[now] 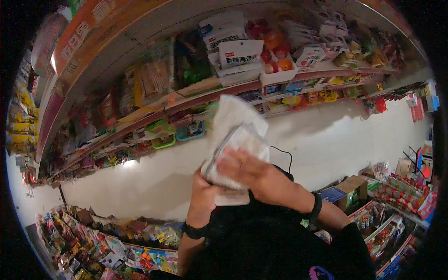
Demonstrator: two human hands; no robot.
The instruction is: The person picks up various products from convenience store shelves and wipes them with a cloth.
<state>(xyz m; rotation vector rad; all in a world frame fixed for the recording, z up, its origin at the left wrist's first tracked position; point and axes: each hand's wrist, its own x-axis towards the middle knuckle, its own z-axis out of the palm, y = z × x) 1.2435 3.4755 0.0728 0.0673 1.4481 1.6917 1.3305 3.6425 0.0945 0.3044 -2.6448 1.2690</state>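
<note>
A folded white cloth [241, 122] is in front of my body, its upper end blurred by motion. My left hand [203, 199] grips its lower left edge, with the thumb along the near side. Across the top layer lies my right hand [252, 175], its fingers blurred against the fabric; whether they pinch it I cannot tell. Part of the cloth's underside and some of my left fingers are hidden behind it. Both wrists wear dark bands.
Beyond the cloth runs a long shelf [304, 75] with packets and a white bin [280, 75] of round red and orange items. Green and blue baskets [190, 131] sit below. Pale floor [140, 182] lies between this shelf and racks of packaged goods [105, 245] behind me. Boxes [350, 185] stand at right.
</note>
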